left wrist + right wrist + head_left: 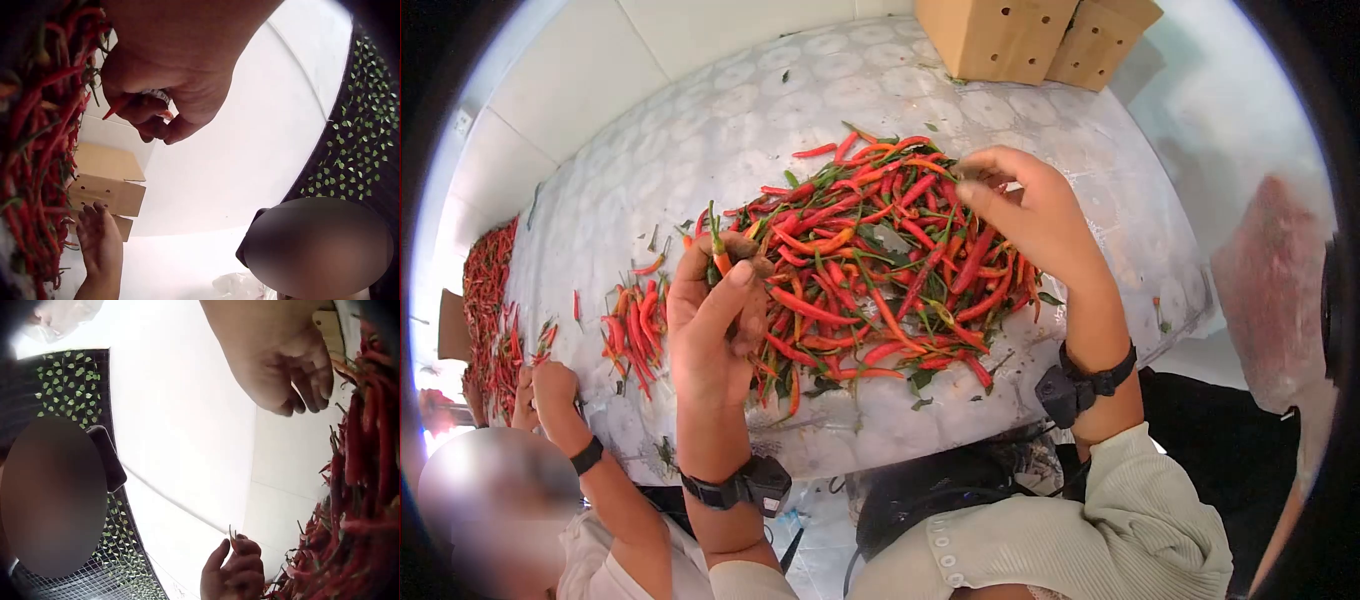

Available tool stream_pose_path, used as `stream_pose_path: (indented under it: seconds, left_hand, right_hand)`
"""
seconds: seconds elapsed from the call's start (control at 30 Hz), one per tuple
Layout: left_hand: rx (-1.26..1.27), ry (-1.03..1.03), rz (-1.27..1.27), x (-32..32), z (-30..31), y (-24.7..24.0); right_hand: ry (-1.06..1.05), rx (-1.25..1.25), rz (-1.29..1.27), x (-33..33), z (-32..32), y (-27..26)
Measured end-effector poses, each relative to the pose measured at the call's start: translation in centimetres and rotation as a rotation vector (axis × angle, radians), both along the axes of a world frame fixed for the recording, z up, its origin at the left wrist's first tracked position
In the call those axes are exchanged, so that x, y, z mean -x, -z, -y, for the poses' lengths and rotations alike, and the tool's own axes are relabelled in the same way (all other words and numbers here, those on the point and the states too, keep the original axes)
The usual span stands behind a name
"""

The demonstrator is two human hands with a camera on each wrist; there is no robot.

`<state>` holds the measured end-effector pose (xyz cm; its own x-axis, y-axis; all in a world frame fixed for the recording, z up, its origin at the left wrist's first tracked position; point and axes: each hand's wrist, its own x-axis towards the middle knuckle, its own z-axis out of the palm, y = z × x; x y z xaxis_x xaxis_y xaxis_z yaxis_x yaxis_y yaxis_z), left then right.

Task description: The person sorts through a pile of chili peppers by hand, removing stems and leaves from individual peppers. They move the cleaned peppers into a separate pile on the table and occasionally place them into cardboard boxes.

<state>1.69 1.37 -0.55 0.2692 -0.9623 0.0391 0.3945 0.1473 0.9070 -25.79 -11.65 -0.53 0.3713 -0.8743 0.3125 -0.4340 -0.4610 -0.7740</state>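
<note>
A big heap of red chili peppers (pixel 880 265), with green stems and a few orange pods, lies in the middle of the table. My left hand (pixel 715 310) is raised at the heap's left edge, its fingers and thumb holding chili peppers (pixel 721 252) with the stems upward. A red tip (pixel 116 106) pokes out from that hand in the left wrist view. At the heap's upper right is my right hand (pixel 1025 205), fingers bent loosely and the fingertips close over the peppers. The right wrist view shows this hand (pixel 290 369) with nothing between its fingers.
The table (pixel 830 75) has a clear plastic cover. A smaller pile of chilies (pixel 637 330) lies left of my left hand. Cardboard boxes (pixel 1000 40) stand at the back. Another person's hand (pixel 555 385) works by a further chili pile (pixel 490 300) at far left.
</note>
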Motion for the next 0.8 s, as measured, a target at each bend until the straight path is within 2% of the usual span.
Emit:
stream_pose_path:
  seconds: [0.07,0.1,0.2,0.33,0.47,0.5,0.53,0.63,0.73,0.8]
  left_hand:
    - [-0.025,0.003,-0.02,0.0,0.0,0.0]
    - [-0.039,0.002,-0.03,0.0,0.0,0.0]
    - [-0.138,0.062,0.016,0.1,0.0,-0.2]
    - [-0.176,0.112,0.038,1.6,0.2,-0.1]
    - [-0.156,0.149,0.238,2.3,-0.1,0.0]
    - [-0.157,0.231,0.167,1.9,-0.2,-0.1]
    - [-0.126,0.223,0.204,2.0,-0.3,-0.2]
    - [-0.059,0.234,0.305,2.6,-0.2,0.2]
    - [-0.111,0.23,0.23,3.0,-0.1,0.0]
    - [-0.139,0.219,0.199,3.0,0.0,0.1]
  right_hand:
    - [-0.157,0.194,-0.228,1.5,-0.1,-1.2]
    - [-0.272,0.176,-0.235,2.2,0.0,-1.6]
    - [-0.369,0.068,-0.427,2.9,-0.1,-0.9]
    - [-0.407,0.223,-0.407,2.1,-0.4,-0.6]
    - [-0.267,0.039,-0.151,0.7,-1.6,-1.7]
    - [-0.258,-0.013,-0.067,0.2,-2.0,-1.9]
    - [-0.252,-0.064,0.021,-0.6,-2.4,-1.9]
    - [-0.241,-0.072,0.303,-3.7,-4.4,-0.6]
    - [-0.29,0.308,0.144,-5.9,-6.4,0.3]
    - [-0.369,0.403,0.11,-6.4,-6.6,0.2]
